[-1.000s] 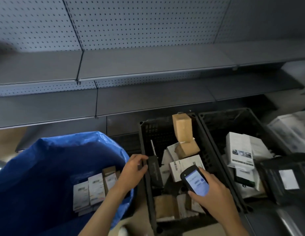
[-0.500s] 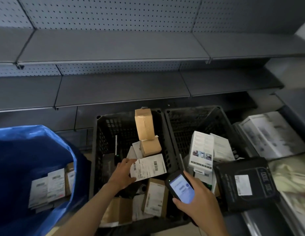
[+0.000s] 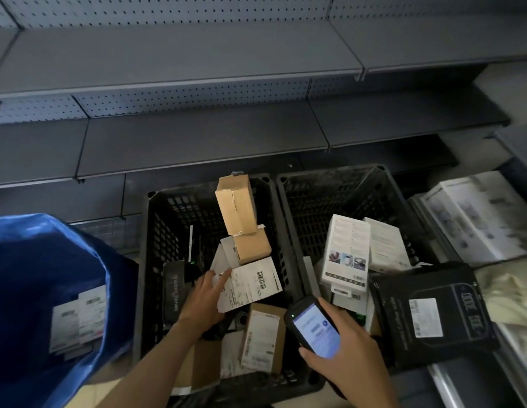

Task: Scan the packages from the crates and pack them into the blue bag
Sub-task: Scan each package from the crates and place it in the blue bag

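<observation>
Left of the left hand (image 3: 203,300) stands the large blue plastic bag (image 3: 35,284). Beneath both hands sits a black slatted plastic crate (image 3: 152,260), where the left hand lays straight fingers (image 3: 224,276) on a white barcode-labelled package (image 3: 252,285); the right hand (image 3: 349,360) grips a black lit-screen scanner (image 3: 313,329).

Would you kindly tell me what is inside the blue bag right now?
Inside the blue bag a few flat white-labelled packages lean together; anything beneath them is hidden by the bag's near wall.

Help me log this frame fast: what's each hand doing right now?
Left hand: open, fingers laid on the white labelled package.
Right hand: closed around the handheld scanner.
</observation>
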